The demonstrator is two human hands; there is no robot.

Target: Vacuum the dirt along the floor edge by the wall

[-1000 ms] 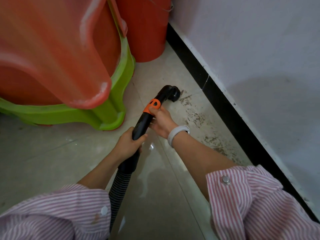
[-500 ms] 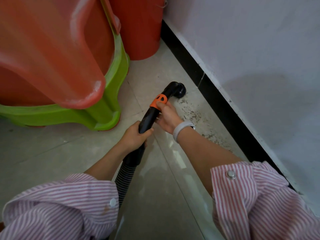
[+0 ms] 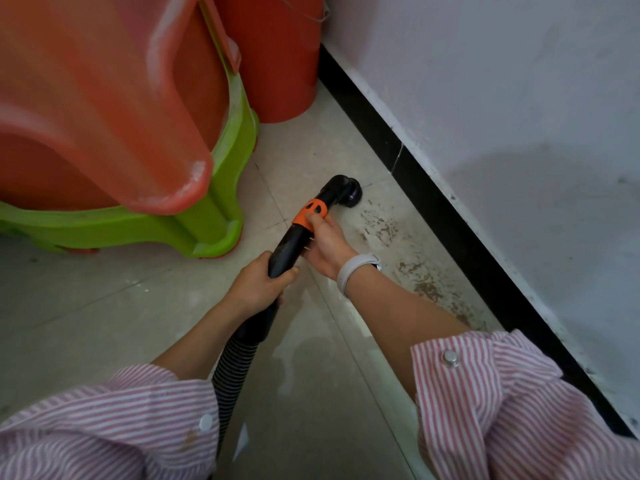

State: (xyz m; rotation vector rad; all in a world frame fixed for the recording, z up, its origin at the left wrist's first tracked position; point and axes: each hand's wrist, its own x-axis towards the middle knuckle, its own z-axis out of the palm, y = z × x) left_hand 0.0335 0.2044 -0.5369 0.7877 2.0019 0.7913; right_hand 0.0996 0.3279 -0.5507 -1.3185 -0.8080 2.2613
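A black vacuum wand [image 3: 289, 245] with an orange collar [image 3: 310, 212] runs from a ribbed hose [image 3: 230, 379] up to a round black nozzle [image 3: 349, 193] pressed on the pale floor tile. My left hand [image 3: 258, 287] is wrapped around the wand's lower part. My right hand [image 3: 327, 242], with a pale wristband, grips the wand just below the orange collar. Brown dirt patches [image 3: 384, 230] lie on the tile to the right of the nozzle, and further dirt patches [image 3: 427, 289] trail along the black baseboard [image 3: 450, 220].
Stacked orange and green plastic stools [image 3: 194, 216] stand at the left, close to the wand. An orange bucket [image 3: 277, 64] sits in the corner against the grey-white wall [image 3: 502, 98]. My striped sleeves fill the bottom of the view.
The nozzle has slid a little farther along the floor toward the corner, away from the dirt patches. Both hands keep the same grip on the wand.
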